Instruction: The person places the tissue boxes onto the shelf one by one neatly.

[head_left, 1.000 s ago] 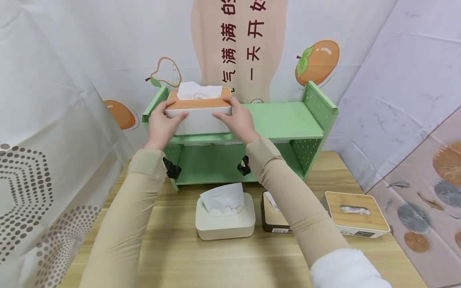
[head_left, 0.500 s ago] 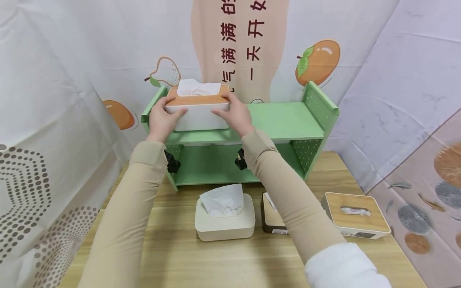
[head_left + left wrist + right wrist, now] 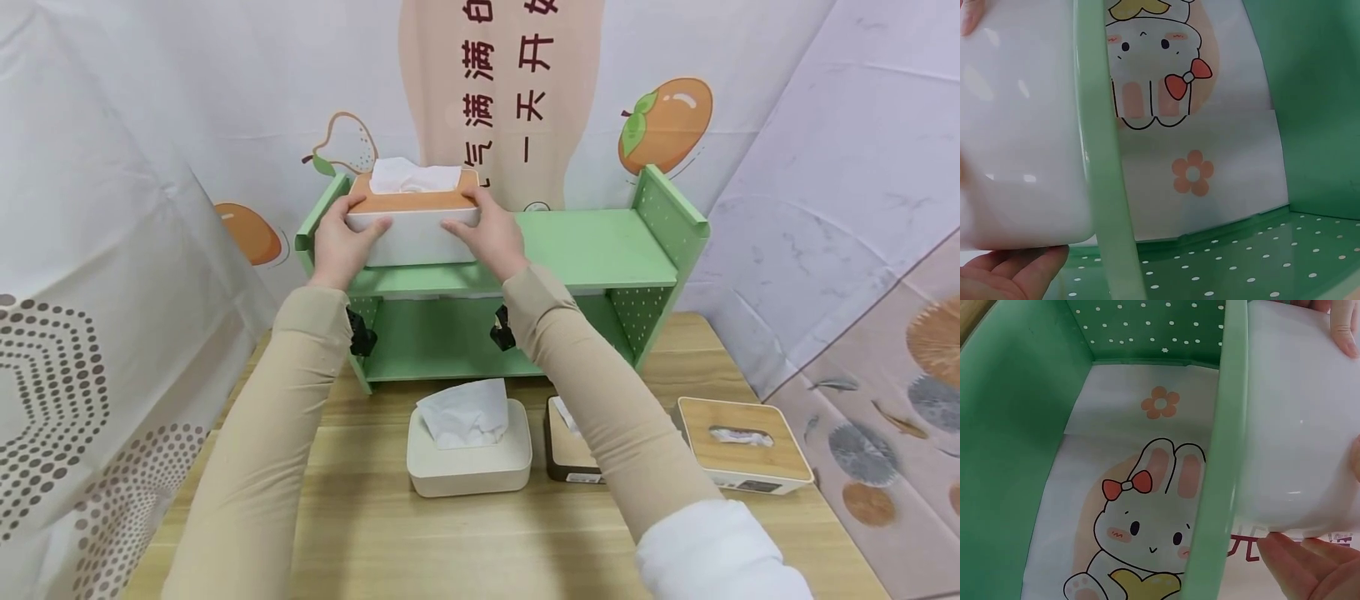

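White tissue box (image 3: pixel 422 240) with an orange-brown lid (image 3: pixel 412 202) is held by the left hand (image 3: pixel 341 244) and the right hand (image 3: pixel 495 240), each grip curled round one end. It is positioned on or just above the left part of the green shelf unit's upper tier (image 3: pixel 600 250); contact beneath cannot be confirmed. Through sideways drift, the left hand could be pinched against the left side panel (image 3: pixel 330 208); through uneven release, the box could be tipped.
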The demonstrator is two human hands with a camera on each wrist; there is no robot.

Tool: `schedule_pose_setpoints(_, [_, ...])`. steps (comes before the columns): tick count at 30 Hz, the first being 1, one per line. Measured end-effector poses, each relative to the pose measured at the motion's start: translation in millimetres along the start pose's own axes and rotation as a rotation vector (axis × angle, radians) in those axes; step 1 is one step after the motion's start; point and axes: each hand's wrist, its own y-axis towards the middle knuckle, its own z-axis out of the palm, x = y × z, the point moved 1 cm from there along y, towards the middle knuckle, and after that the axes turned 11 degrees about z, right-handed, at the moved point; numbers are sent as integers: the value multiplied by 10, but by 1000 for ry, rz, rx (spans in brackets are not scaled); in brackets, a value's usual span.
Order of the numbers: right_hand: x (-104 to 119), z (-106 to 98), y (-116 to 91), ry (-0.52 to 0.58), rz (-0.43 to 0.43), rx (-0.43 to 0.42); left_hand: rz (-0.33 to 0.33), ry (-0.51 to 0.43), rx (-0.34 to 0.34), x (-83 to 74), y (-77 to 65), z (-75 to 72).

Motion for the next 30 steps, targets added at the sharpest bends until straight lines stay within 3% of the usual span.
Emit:
schedule_pose_setpoints(6, [-29,-18,20,27,-6,22,-6,17,41,-12,-13,17])
schedule_pose_setpoints(13, [-11,-51,12,98,-27,23,47,-1,-3,-107,-54,-1])
schedule_pose_setpoints(21, [-4,-149,-111,114,-103,-3,63,34,-54,-205,-123,-65])
schedule_pose_setpoints(26, [-112,-148,-255,172,-148,8,146,12,-41,-214,-253,-71])
schedule_pose_setpoints(30, [-222,-118,-443,231,-184,36,189,-40,-33,-196,-445,-59])
